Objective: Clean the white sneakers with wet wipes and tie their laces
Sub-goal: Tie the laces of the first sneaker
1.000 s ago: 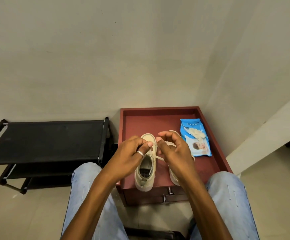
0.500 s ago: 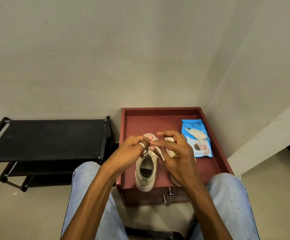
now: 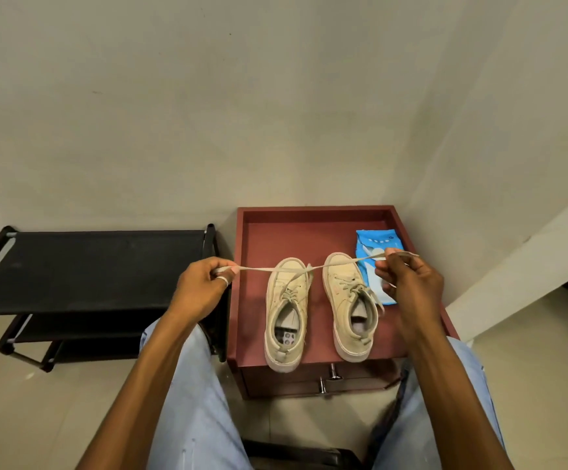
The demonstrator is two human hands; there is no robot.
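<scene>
Two off-white sneakers stand side by side, toes away from me, on a red-brown cabinet top. The left sneaker has its lace pulled taut sideways in both directions, crossing above its toe. My left hand pinches one lace end out past the cabinet's left edge. My right hand pinches the other end, to the right of the right sneaker, whose laces look tied. A blue wet-wipe pack lies behind my right hand, partly hidden.
A black shoe rack stands to the left of the cabinet. Walls close in behind and on the right. My knees in light jeans flank the cabinet's drawer front with its metal knobs.
My hands were together over the left sneaker, working its lace. Now they have drawn apart to the left and right, stretching the lace ends tight.
</scene>
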